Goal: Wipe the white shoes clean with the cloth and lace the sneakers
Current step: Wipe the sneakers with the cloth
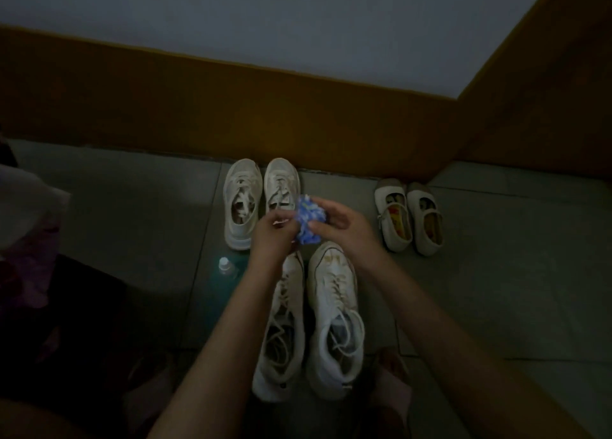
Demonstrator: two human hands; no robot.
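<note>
Here, in dim light, your left hand [273,236] and right hand [344,230] meet above the shoes, and both grasp a bunched blue-and-white cloth [309,221] between them. Left fingers curl onto the cloth's left side; the right thumb and fingers pinch its right side. The cloth is held in the air, clear of the floor [132,240], over the gap between the two rows of footwear. Directly below your forearms stands the near pair of white sneakers: the left sneaker [284,332] and the right sneaker [334,332], side by side, toes pointing away from you, laces loose and slack across the tongues. Your left forearm crosses the toe of the left sneaker. Beyond the cloth sits a far pair of pale sneakers [241,203], toes toward the wall; the right one of that pair is partly hidden by the cloth and your left hand. To the right, well apart, lies a pair of strapped flat shoes [410,220]. A bottle [227,268] with teal liquid and a pale cap stands just left of your left wrist. A brown skirting band [198,114] runs along the wall base.
</note>
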